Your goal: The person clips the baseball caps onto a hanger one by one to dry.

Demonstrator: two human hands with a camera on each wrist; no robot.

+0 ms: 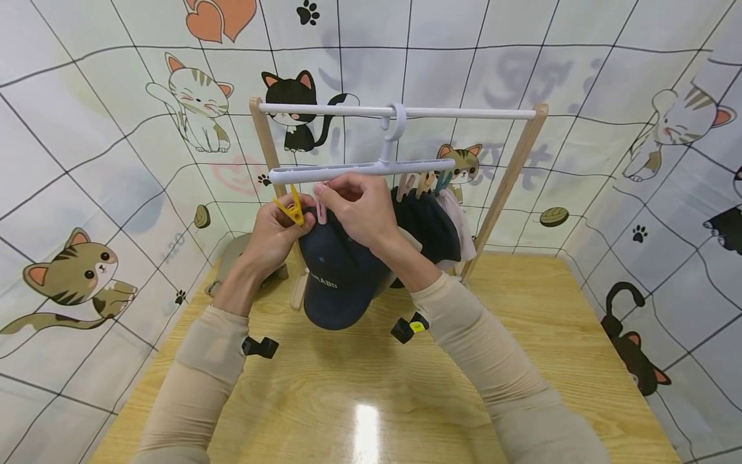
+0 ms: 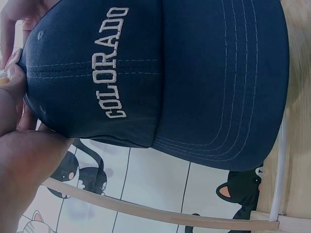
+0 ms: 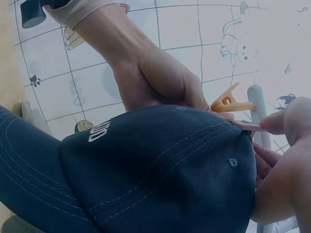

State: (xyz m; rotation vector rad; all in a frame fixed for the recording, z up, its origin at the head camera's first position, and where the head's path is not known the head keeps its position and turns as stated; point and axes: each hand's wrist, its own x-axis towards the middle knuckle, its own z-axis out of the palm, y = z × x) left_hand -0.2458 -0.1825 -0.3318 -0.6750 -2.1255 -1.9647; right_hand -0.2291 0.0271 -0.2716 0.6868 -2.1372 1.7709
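A navy baseball cap (image 1: 333, 270) with COLORADO on its front (image 2: 111, 63) hangs below the left part of a pale lavender clip hanger (image 1: 330, 173). My left hand (image 1: 271, 235) holds the top of its crown from the left. My right hand (image 1: 365, 209) pinches a pink clip (image 1: 321, 209) at the crown's top, as the right wrist view also shows with the pink clip (image 3: 249, 126) under the thumb. Just left of it, a yellow clip (image 1: 294, 209) hangs from the hanger beside my left fingers. The cap hides some of the left fingertips in the right wrist view.
The hanger hooks over the white rod (image 1: 464, 113) of a wooden-legged rack (image 1: 504, 187). Several clips on its right side, including a teal clip (image 1: 443, 182), hold a black cap (image 1: 437, 225) and a pale pink one (image 1: 459, 219). A greyish cap (image 1: 232, 254) lies on the wooden table (image 1: 313, 399).
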